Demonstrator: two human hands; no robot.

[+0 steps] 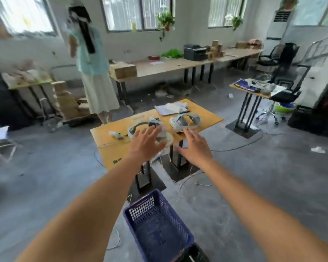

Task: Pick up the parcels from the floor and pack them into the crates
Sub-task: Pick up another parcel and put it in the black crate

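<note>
A blue plastic crate [157,224] stands on the grey floor right below me, and I see nothing inside it. Both my arms stretch forward above it. My left hand [147,142] is held out with fingers spread, holding nothing, in front of a small orange table. My right hand [194,146] is likewise flat with straight fingers and holds nothing. No parcel lies on the floor close to the crate; brown cardboard boxes [68,103] are stacked at the left by a trolley.
The orange table [110,133] carries headsets [185,120], papers and cables. A person in a light dress [94,72] stands beyond it at the left. Long tables [169,65] line the back wall; a second small table [254,91] and office chairs stand right. Loose cables cross the floor.
</note>
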